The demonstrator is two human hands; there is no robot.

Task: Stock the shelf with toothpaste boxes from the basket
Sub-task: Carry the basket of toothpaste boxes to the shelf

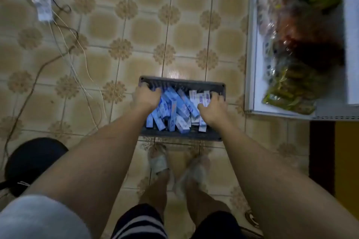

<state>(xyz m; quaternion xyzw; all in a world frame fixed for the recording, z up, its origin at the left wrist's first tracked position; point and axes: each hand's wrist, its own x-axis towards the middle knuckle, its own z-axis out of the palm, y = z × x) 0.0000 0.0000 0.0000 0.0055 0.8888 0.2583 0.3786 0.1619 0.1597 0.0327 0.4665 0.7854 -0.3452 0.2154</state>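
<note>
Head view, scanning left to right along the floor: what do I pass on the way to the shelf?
Power strip with tangled cables → left hand gripping the basket's left rim → toothpaste boxes in the dark basket → right hand at its right end → white shelf holding bagged goods.

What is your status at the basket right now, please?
Left hand and right hand each grip an end of the basket. Toothpaste boxes piled inside. Shelf to the right, snack bags on it.
</note>
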